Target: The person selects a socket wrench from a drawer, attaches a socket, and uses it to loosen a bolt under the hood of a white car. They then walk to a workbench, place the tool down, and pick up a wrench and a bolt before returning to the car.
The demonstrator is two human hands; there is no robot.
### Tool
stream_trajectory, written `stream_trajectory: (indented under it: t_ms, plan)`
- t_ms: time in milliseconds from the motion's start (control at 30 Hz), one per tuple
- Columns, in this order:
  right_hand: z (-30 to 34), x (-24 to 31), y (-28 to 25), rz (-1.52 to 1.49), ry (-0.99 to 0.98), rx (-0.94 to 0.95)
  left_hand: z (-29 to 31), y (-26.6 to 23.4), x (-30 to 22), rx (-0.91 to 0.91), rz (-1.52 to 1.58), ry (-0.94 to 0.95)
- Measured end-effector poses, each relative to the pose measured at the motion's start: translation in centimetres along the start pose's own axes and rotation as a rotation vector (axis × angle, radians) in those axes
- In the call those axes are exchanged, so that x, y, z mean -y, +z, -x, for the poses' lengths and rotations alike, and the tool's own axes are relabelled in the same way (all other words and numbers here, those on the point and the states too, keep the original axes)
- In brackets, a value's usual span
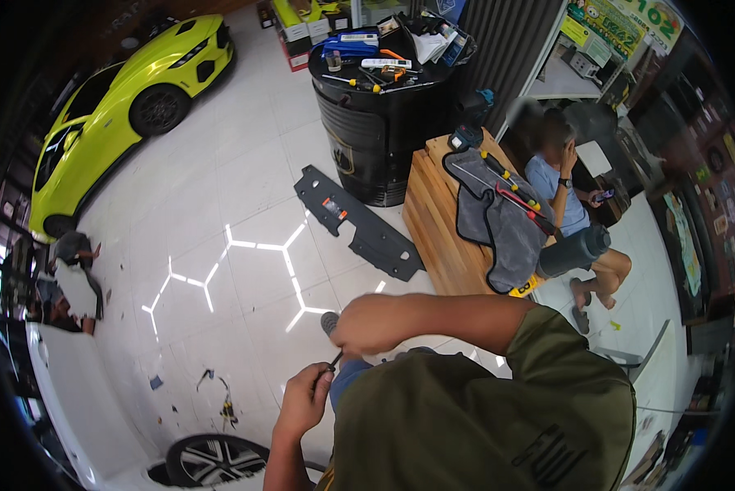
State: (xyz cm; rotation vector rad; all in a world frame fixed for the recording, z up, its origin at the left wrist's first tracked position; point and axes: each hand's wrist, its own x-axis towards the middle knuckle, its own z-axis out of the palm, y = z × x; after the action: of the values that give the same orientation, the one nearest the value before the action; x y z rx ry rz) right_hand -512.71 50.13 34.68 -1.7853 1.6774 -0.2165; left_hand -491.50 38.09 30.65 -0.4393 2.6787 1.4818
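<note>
My left hand (304,398) is closed, its thumb and fingers pinching the lower end of a thin dark rod-like piece (335,360). The upper end of that piece runs into my right hand (367,323), which is curled round it just above and to the right. Its exact kind is too small to make out. My right forearm crosses in front of my body from the right. A grey ribbed shoe tip (329,322) shows beside my right hand, over the tiled floor (245,196).
A black plastic panel (359,225) lies ahead. A wooden box (433,217) with grey cloth (498,204) and tools stands right, near a seated person (559,180). Behind is a black drum (359,139). A wheel (218,460) and white car (81,401) are left, a yellow-green car (122,114) farther off.
</note>
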Motion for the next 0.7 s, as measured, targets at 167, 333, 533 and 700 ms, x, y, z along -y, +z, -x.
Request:
stream_trajectory:
  t_ms: [167,333,533,700]
  plan:
    - [-3.9,-8.2,-6.6,-0.297,0.089,-0.293,-12.3,-7.0,4.4,0.199,0.282,-0.059]
    - [-6.3,-17.8,-13.6,-0.623,0.28,-0.731,-27.8,-12.3,2.9,0.368,0.239,-0.072]
    - [-3.4,-40.6,-17.9,-0.945,0.872,-1.536,-43.1,-17.5,2.2,0.292,0.202,0.037]
    - [-5.1,-54.0,-22.0,-0.673,1.477,-1.561,-51.7,-20.3,0.8,0.288,0.218,0.113]
